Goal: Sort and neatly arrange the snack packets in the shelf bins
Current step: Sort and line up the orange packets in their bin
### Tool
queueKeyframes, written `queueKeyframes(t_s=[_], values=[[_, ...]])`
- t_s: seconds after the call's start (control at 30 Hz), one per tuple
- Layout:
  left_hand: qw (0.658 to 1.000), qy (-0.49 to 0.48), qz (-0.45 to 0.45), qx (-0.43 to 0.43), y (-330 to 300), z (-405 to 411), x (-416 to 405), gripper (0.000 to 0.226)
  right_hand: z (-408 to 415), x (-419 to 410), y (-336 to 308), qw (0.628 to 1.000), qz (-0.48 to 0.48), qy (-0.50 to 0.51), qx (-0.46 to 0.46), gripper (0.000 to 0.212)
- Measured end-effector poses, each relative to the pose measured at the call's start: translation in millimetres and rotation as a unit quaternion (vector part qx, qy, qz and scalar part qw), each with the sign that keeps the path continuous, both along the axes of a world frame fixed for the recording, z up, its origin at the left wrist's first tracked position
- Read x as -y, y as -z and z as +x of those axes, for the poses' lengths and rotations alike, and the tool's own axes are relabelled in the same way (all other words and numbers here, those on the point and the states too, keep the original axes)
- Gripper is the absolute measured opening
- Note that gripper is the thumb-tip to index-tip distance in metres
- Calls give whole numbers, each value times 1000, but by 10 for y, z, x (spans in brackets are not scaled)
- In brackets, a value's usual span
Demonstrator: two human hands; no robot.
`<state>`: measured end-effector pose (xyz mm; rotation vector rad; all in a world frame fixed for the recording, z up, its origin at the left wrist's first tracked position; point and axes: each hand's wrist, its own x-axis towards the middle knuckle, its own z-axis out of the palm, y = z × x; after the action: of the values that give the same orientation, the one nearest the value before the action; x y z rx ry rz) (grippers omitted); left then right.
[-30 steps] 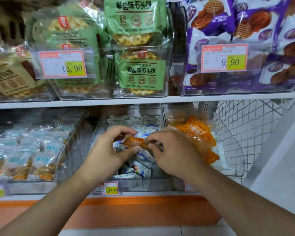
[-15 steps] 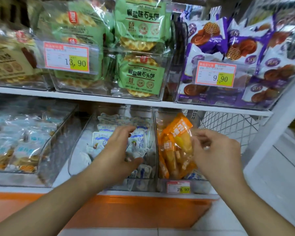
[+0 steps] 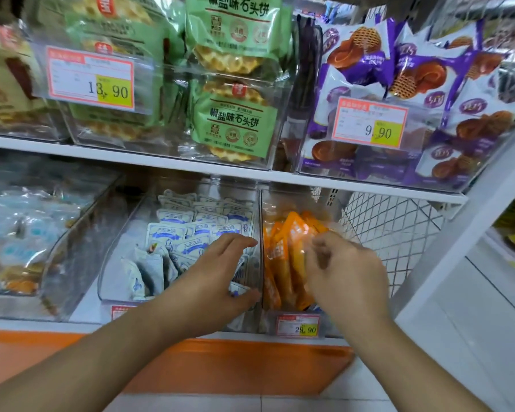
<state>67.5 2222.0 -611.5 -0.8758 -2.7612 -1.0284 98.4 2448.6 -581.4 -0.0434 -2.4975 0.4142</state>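
Note:
On the lower shelf, a clear bin (image 3: pixel 113 263) holds several small white-and-blue packets (image 3: pixel 185 230). My left hand (image 3: pixel 220 278) lies over its right front part with fingers nearly straight, touching those packets next to the divider. The neighbouring clear bin (image 3: pixel 295 200) holds upright orange packets (image 3: pixel 283 257). My right hand (image 3: pixel 345 269) is at their right side. Its curled fingers are motion-blurred and seem to pinch the top of an orange packet.
A wire mesh panel (image 3: pixel 393 221) closes the shelf's right end. A price tag (image 3: pixel 298 325) hangs on the orange bin's front. Another bin of pale blue packets (image 3: pixel 27 233) stands at the left. The shelf above carries green waffle packs (image 3: pixel 235 123) and purple packs (image 3: pixel 473 114).
My right hand carried the orange packets from the white-and-blue bin rightward into the right bin, where they now stand upright. My left hand let go and dropped onto the white-and-blue packets.

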Motion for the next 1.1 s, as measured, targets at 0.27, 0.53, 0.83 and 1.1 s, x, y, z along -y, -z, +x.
queueKeyframes(t_s=[0.27,0.53,0.83,1.1], values=[[1000,15,5,-21,-6,7,-230,90,-128,16,-3,972,88,-86,201,63],[983,53,-62,-162,-151,-4,-707,85,47,-785,-110,985,-14,-3,173,62],[957,95,-165,-221,-15,-287,-1056,46,34,-1072,118,975,-18,-44,219,61],[961,70,-167,-208,-13,-477,-875,46,-13,-1088,198,971,67,-136,187,24]])
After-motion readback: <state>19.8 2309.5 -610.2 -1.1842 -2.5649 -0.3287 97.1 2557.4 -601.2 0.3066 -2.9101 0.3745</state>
